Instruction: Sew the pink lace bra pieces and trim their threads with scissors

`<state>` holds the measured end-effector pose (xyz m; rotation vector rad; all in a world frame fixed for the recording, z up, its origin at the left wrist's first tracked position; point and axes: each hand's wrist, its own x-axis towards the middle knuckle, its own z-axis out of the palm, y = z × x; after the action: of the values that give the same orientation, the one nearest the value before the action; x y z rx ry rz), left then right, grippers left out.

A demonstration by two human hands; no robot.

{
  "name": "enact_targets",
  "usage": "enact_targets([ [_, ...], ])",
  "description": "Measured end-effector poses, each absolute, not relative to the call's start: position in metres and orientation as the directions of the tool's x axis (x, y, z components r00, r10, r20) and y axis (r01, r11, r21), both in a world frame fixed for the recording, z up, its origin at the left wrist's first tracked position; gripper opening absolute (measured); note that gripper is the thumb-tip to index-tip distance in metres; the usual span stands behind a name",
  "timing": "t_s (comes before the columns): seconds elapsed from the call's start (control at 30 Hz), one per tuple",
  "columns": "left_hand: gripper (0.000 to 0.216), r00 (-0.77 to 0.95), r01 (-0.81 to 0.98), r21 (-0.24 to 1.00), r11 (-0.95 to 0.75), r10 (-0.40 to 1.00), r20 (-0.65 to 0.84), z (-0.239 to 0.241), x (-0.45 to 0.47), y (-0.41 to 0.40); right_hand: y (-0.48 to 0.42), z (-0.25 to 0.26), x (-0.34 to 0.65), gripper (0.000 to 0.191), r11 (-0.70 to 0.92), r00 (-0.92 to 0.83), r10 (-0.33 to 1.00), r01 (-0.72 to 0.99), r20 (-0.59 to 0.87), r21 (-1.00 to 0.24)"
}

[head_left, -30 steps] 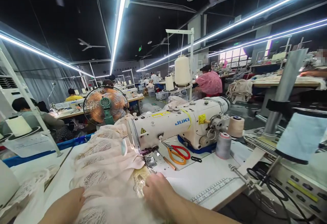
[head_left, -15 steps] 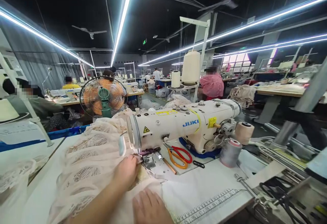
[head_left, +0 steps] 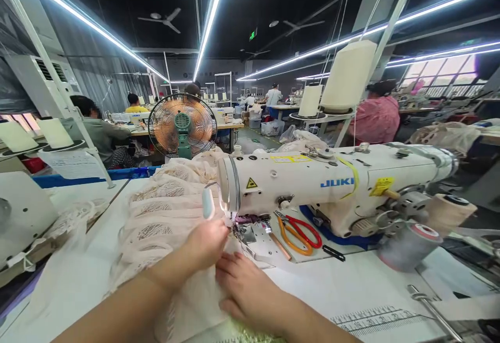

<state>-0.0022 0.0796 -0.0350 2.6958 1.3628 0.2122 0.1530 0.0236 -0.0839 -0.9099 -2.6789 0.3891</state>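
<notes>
Head view. We find the left hand [head_left: 209, 241] at the stitching end of the machine [head_left: 297, 179], fingers curled together; whether they pinch cloth there, we cannot tell. The right hand [head_left: 246, 285] lies palm down on the fabric [head_left: 160, 207], fingers side by side, gripping nothing that we can see. The fabric covers the surface [head_left: 297, 280] left of the machine, running from the near edge towards the far edge.

The step in hand appears to be steadying the fabric at the machine. To do it well, we should press lightly with the right hand, guide with the left, smooth out gathers and hold fingertips clear of moving parts.

On the surface, scissors [head_left: 300, 234] lie before the machine, a grey cone [head_left: 410, 246] stands towards the right edge, and ruler marks [head_left: 371, 318] run along the near edge. Beyond the far edge we note a fan [head_left: 182, 126] and a person in pink [head_left: 378, 113]; a light strip [head_left: 213, 14] hangs overhead.
</notes>
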Motion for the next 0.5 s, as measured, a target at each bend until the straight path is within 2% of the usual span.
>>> enact_targets([
  [0.1,0.028,0.696,0.708,0.164,-0.687,0.718,0.006,-0.041,-0.010,0.051,0.023,-0.087,0.153,0.045,0.757,-0.748,0.636,0.556,0.191,-0.344],
  [0.23,0.042,0.702,0.703,0.156,-0.694,0.712,0.003,-0.056,-0.014,0.046,0.014,-0.094,0.159,0.046,0.734,-0.708,0.673,0.605,0.213,-0.309],
  [0.4,0.043,0.698,0.699,0.166,-0.695,0.714,0.050,-0.067,-0.012,0.060,0.006,-0.106,0.176,0.046,0.720,-0.668,0.676,0.688,0.312,-0.086],
  [0.5,0.043,0.700,0.694,0.164,-0.701,0.711,0.076,-0.070,-0.012,0.065,0.006,-0.111,0.180,0.048,0.720,-0.658,0.648,0.694,0.384,-0.026],
])
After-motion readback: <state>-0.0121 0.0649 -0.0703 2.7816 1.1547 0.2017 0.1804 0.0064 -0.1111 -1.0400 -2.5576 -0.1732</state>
